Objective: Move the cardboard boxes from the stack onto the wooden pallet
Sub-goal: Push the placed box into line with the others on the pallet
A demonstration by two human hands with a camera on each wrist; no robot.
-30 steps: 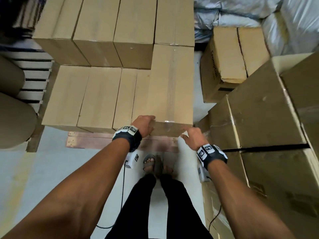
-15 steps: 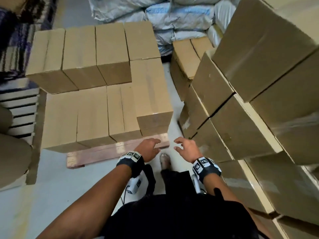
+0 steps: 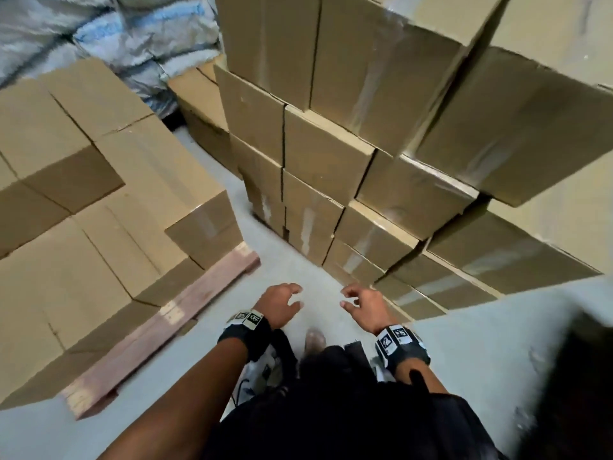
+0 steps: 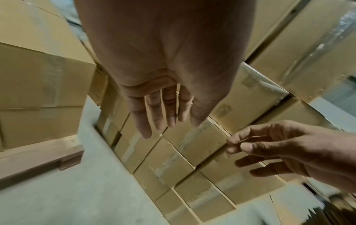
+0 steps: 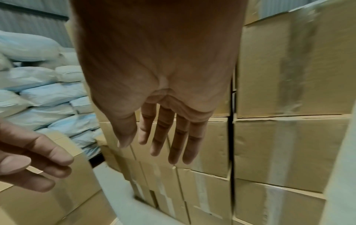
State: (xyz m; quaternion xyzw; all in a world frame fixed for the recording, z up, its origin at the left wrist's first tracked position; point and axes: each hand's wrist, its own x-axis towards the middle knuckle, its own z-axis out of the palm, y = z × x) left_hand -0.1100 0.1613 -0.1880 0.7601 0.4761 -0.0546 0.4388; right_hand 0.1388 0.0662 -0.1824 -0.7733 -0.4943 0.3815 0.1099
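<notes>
Between boxes: left hand [image 3: 280, 305] and right hand [image 3: 366, 307] empty, each grip spread, relaxed. Pallet [image 3: 159, 330] partly loaded. Next likely: face stack [image 3: 365, 167], take top box two-handed.

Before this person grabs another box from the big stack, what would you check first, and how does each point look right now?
1. Left hand holds nothing: ok.
2. Right hand holds nothing, fingers loose: ok.
3. Floor between pallet and stack looks bare: ok.
4. Stack of boxes sits square: not ok, upper boxes jut past the lower ones.
5. Room left on the wooden pallet: cannot tell, boxes on it cover most of what shows.
6. Box weight: cannot tell.
</notes>
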